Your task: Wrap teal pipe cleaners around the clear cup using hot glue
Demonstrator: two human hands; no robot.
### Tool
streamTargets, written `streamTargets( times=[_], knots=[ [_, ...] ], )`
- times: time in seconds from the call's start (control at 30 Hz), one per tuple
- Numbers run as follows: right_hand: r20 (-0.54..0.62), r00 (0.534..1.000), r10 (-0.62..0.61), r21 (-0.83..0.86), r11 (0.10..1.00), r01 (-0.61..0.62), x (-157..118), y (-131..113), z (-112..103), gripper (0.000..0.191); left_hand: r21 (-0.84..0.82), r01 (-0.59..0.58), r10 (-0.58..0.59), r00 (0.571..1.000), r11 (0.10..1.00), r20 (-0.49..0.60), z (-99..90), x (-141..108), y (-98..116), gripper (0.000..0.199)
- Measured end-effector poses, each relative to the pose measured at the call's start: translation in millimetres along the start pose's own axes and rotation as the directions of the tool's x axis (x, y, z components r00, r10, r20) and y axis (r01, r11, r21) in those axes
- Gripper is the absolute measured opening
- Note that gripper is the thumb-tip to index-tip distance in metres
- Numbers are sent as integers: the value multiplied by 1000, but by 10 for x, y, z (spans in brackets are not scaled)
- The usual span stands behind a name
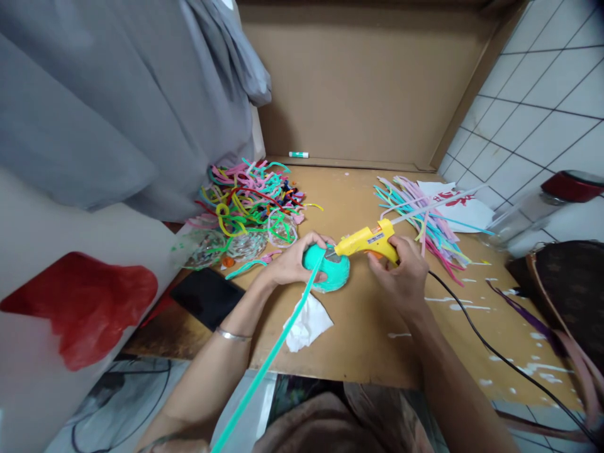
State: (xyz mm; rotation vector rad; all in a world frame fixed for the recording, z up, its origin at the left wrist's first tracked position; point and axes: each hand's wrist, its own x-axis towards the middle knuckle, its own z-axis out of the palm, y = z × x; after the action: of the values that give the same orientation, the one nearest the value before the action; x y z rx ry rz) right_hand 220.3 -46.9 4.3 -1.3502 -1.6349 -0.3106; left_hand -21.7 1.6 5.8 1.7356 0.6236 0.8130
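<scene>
My left hand (pixel 298 259) is closed around a rounded turquoise fuzzy piece (pixel 336 275), which looks wrapped in pipe cleaner. From its top a long turquoise pipe cleaner (pixel 278 343) runs down toward the camera. Gripped by its handle in my right hand (pixel 406 272) is a yellow hot glue gun (pixel 365 240), a clear glue stick jutting from its back. The nozzle points left and meets or nearly meets the top of the turquoise piece. A crumpled white tissue (pixel 307 324) lies on the table just below my left hand.
A tangled heap of coloured pipe cleaners (pixel 255 198) is at the back left, straight ones (pixel 419 207) at the back right. A black phone-like slab (pixel 207 297) lies left. The gun's cord (pixel 476 336) trails right, near a brown bag (pixel 566 296) and a clear bottle (pixel 523 214).
</scene>
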Motion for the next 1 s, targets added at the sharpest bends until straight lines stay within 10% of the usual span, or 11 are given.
streamTargets(
  times=[1.0],
  knots=[
    [-69,985,-156,44,986,159,17,19,-30,20,5,-1,1,1000,1000,2,-5,-8,-18,58]
  ],
)
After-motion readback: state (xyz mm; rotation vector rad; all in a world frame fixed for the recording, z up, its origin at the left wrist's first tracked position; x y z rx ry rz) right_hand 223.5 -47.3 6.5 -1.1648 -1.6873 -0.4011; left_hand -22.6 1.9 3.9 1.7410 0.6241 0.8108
